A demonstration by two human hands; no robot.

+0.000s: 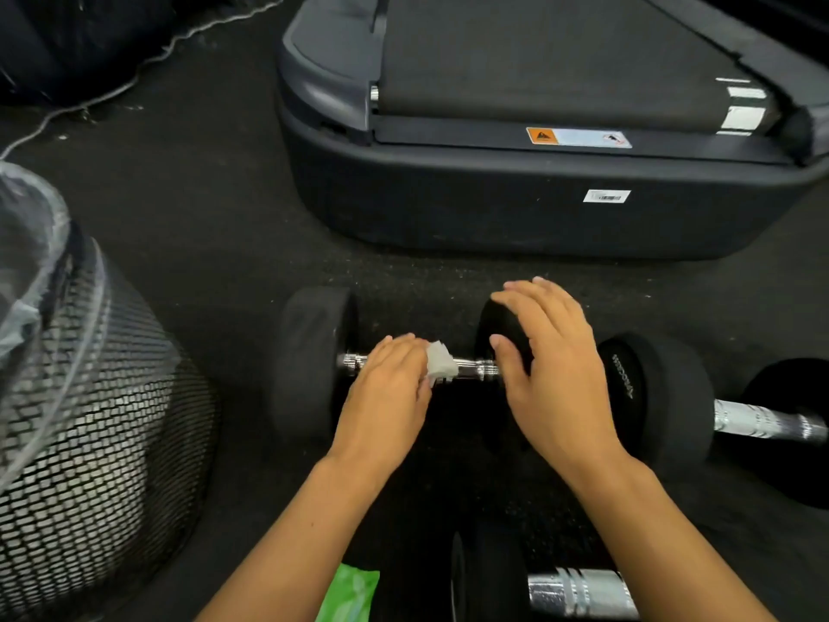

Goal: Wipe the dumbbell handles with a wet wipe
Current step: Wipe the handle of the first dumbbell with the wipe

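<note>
A black dumbbell (pixel 309 356) with a chrome handle (pixel 471 368) lies across the dark floor in front of me. My left hand (pixel 388 392) grips a crumpled white wet wipe (pixel 439 365) around the handle. My right hand (pixel 547 365) lies flat with straight fingers over the dumbbell's right weight head (pixel 500 323). A second dumbbell (pixel 664 397) with a chrome handle (pixel 762 424) lies to the right. A third dumbbell (pixel 489 576) is at the bottom edge, its handle (pixel 578 592) partly behind my right forearm.
A black mesh waste bin (pixel 98 442) with a clear plastic liner stands at the left. A treadmill's rear end (pixel 516 208) sits just beyond the dumbbells. A green wet-wipe pack (pixel 352 594) lies between my forearms. A thin cable (pixel 134 69) runs across the floor at upper left.
</note>
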